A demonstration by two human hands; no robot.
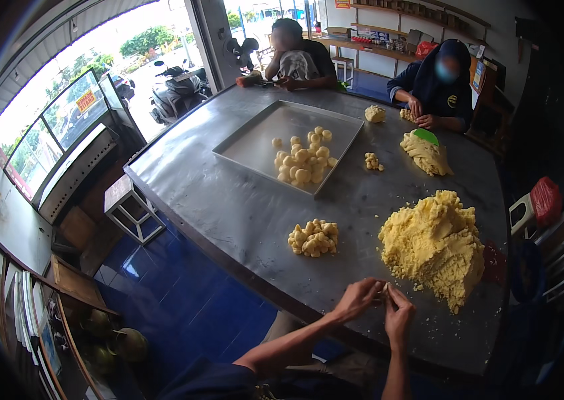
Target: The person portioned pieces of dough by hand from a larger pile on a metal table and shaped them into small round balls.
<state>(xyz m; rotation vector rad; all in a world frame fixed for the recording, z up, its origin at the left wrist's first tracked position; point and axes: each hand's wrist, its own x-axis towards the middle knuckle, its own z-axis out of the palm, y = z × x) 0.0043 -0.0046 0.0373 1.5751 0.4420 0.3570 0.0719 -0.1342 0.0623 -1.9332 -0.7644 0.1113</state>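
My left hand (360, 299) and my right hand (398, 313) meet above the near edge of the dark metal table. Their fingers are closed together on a small pale piece of dough (384, 288), mostly hidden by the fingertips. Just beyond my right hand rises a large crumbly yellow mound (434, 243), with crumbs scattered round its foot. Ahead of my left hand lies a heap of small dough lumps (313, 238). Farther off, a square metal tray (248, 141) holds a pile of smooth round dough balls (303, 160).
At the far right a person in a mask (447, 87) handles dough beside a large dough mass (425, 155) with a green scraper (426, 137) on it. Another person (305, 63) sits at the far edge. A white stool (134, 207) stands left of the table.
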